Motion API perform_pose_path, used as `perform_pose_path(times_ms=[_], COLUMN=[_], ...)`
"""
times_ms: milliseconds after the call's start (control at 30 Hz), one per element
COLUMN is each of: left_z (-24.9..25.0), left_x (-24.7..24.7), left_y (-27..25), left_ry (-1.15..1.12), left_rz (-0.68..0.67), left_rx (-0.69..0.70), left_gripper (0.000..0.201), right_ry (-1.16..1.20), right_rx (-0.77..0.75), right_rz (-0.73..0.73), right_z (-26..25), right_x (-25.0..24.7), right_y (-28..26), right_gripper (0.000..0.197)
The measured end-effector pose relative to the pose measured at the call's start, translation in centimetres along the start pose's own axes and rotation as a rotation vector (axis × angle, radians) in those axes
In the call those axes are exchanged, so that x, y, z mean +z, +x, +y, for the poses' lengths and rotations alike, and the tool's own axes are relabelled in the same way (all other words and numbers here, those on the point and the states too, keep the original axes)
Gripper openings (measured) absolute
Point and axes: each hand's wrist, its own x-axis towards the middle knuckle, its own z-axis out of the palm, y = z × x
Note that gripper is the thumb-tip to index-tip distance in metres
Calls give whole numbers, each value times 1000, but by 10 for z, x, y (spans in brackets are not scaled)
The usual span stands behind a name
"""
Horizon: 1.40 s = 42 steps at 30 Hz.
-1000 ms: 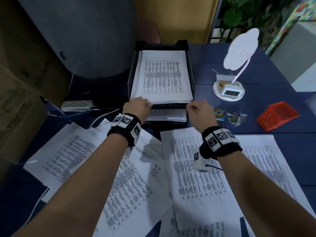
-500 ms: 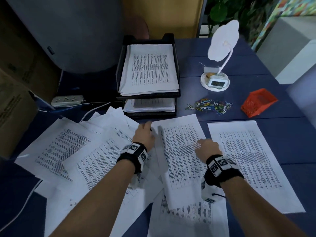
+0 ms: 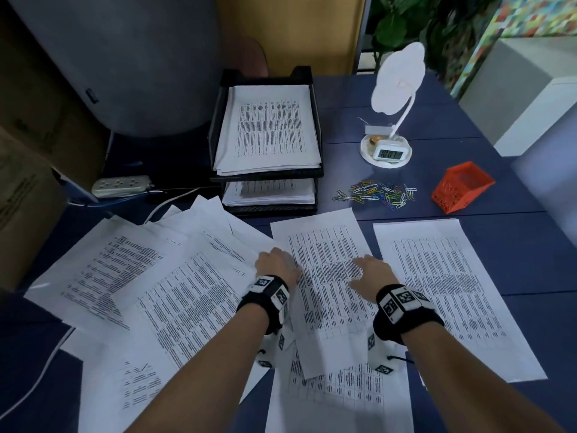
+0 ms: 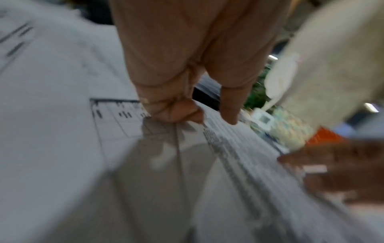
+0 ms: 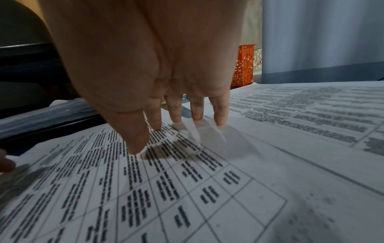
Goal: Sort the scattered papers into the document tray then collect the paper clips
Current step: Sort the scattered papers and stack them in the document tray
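A black two-tier document tray [image 3: 215,145] stands at the back with printed papers in both tiers. Several more printed sheets lie scattered over the blue table. Both hands are on the middle sheet [image 3: 327,307]. My left hand [image 3: 276,264] is at its left edge; in the blurred left wrist view, curled fingers [image 4: 172,113] catch that edge and one straight finger touches the sheet [image 4: 239,164]. My right hand [image 3: 371,273] rests on the sheet [image 5: 187,180] with straight, spread fingertips [image 5: 176,118]. Coloured paper clips [image 3: 377,193] lie loose right of the tray.
An orange mesh basket [image 3: 462,185] sits tipped to the right of the clips. A white lamp with a small clock [image 3: 388,151] stands behind them. A power strip [image 3: 121,185] and its cable lie left of the tray. Another sheet [image 3: 446,292] lies right of my hands.
Both hands have come back from the tray's front onto the middle sheet. In the last half second the left hand slid down the sheet's left edge; the right hand hardly moved.
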Motion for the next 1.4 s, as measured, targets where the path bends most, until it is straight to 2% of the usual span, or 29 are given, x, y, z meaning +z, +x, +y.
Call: perform_pose_path(times_ms=[67, 133, 233, 367, 433, 567, 667, 700, 767, 867, 1000, 1067, 1200, 1300, 1333, 1400], left_z=[-3, -3, -2, -1, 0, 0, 5, 7, 9, 8, 3, 2, -4, -3, -1, 5], left_x=[3, 4, -1, -3, -1, 9, 12, 11, 2, -20, -30, -30, -27, -19, -16, -10], left_y=[2, 6, 16, 22, 22, 21, 18, 20, 29, 50, 67, 72, 74, 70, 68, 63], left_ry=[44, 12, -310, -506, -477, -285, 54, 91, 80, 88, 96, 130, 205, 44, -62, -233], left_rz=[75, 85, 73, 13, -35, -76, -31, -19, 5, -1, 65, 3, -123, -136, -123, -58], left_rx=[5, 33, -52, -117, -114, 23, 94, 98, 98, 64, 62, 88, 160, 238, 250, 272], left_gripper=[68, 73, 82, 81, 78, 56, 69, 72, 72, 86, 95, 103, 106, 115, 111, 90], right_ry=[-6, -14, -52, -68, -67, -57, -67, -76, -89, -92, -92, -87, -76, -72, -67, -51], right_rx=[-7, -19, -42, -52, -51, -49, -53, -57, -66, -67, -49, -41, -28, -24, -25, -29], right_rz=[-8, -19, -38, -32, -33, -25, -28, -29, -28, -20, -11, -11, -17, -5, -2, -3], right_z=[0, 0, 0, -1, -1, -1, -1, -1, 0, -1, -1, -2, -3, -3, -3, -3], right_x=[-1, -3, -7, -8, -7, -6, -6, -6, -5, -5, -3, -2, -2, -2, -2, -2], right_y=[-1, -1, -3, -5, -6, -7, -7, -7, -7, -6, -4, -3, -3, -3, -3, -5], right_gripper=[63, 65, 67, 68, 69, 67, 66, 66, 67, 65, 62, 62, 62, 61, 61, 62])
